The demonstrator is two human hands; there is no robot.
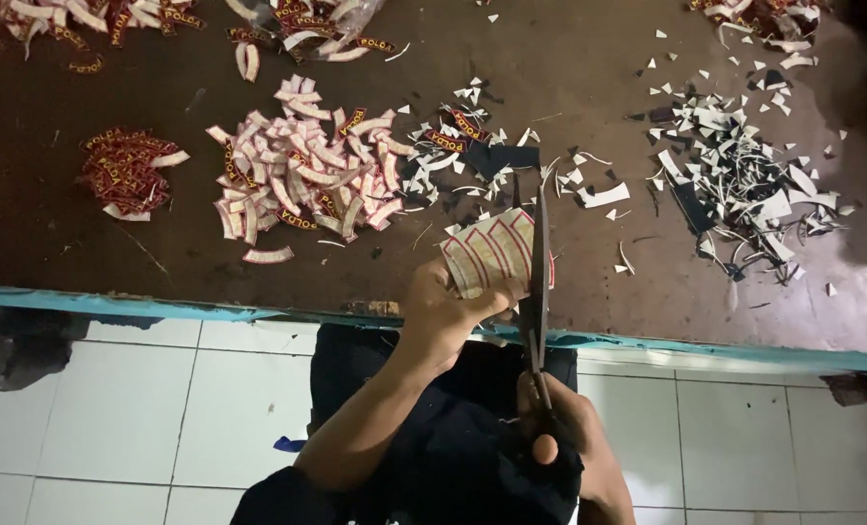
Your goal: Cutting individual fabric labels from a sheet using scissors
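Note:
My left hand (443, 313) grips a small white sheet of curved red-outlined patches (489, 252) over the near edge of the dark brown table (54, 243). In my right hand (568, 428), down by my lap, are dark scissors (537, 282). Their blades point away from me and run along the sheet's right edge. Whether the blades are biting into the sheet is unclear.
A big heap of cut curved patches (302, 170) lies left of centre, with a smaller red pile (122, 173) further left. More patches sit along the far edge (307, 27). White and dark offcuts (735, 180) litter the right side. White floor tiles (122, 408) lie below the table's teal edge (161, 307).

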